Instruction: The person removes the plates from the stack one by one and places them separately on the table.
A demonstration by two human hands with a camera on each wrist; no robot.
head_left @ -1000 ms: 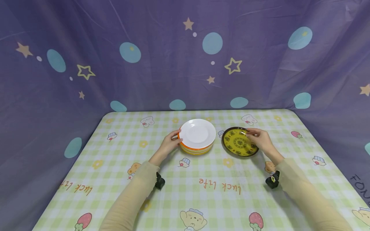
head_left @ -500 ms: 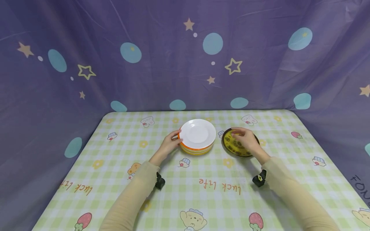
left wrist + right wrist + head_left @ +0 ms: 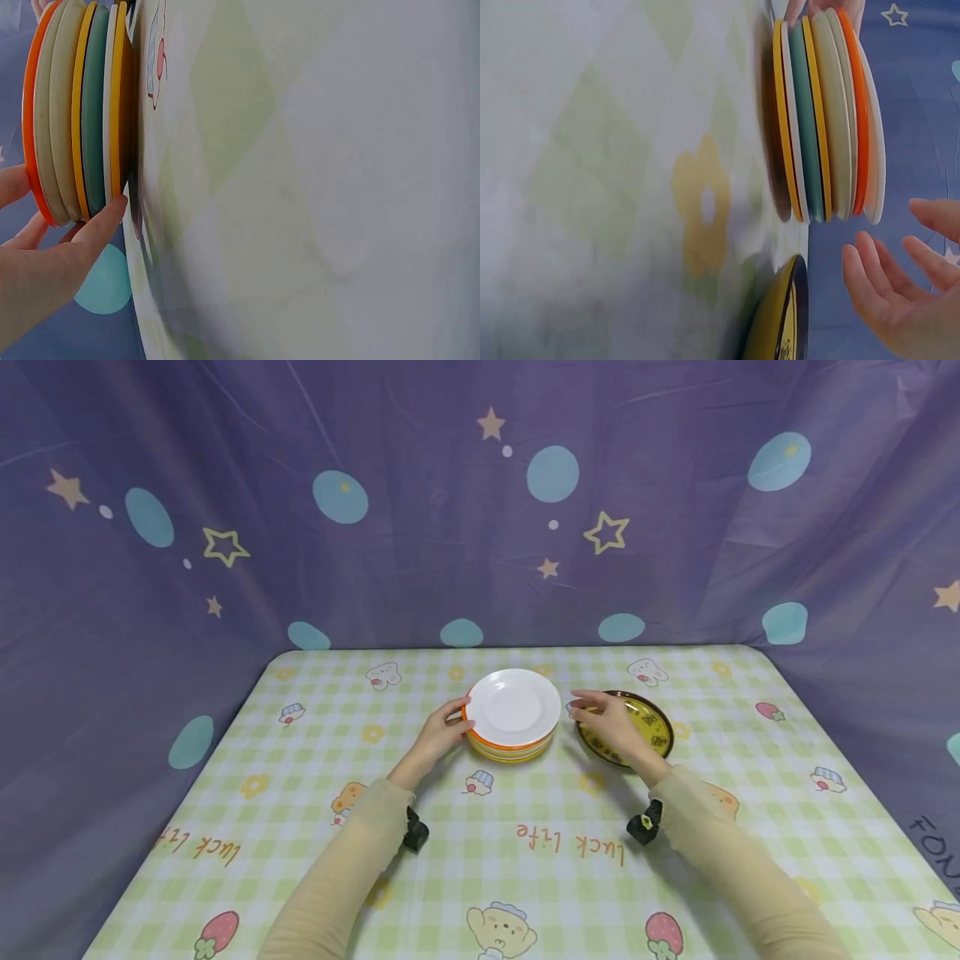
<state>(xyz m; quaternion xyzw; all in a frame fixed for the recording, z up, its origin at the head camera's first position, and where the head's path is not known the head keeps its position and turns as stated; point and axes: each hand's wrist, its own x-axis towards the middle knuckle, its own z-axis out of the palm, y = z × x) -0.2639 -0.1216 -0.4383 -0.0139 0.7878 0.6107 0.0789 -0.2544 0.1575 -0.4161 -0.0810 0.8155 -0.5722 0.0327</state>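
A stack of plates (image 3: 94,112) in several colours stands on the table, with a white plate (image 3: 513,708) on top and an orange-rimmed one beneath it. My left hand (image 3: 437,735) holds the stack at its left side, its digits spread over the height of the rims. To the right lies a yellow plate (image 3: 651,727) with a dark rim and dark patterns. Over the left part of this plate hovers my right hand (image 3: 611,727), fingers loosely bent and holding nothing. In the right wrist view, that hand (image 3: 911,300) is apart from the stack.
A green checked tablecloth (image 3: 555,893) with printed cartoons covers the table. Behind it and at both sides hangs a purple curtain (image 3: 420,568) with stars and blue ovals. Each wrist carries a small black camera, one of them on the right wrist.
My right hand has moved left from the yellow plate's right rim, across it towards the stack. The yellow plate stays on the table. My left hand and the stack have not moved.
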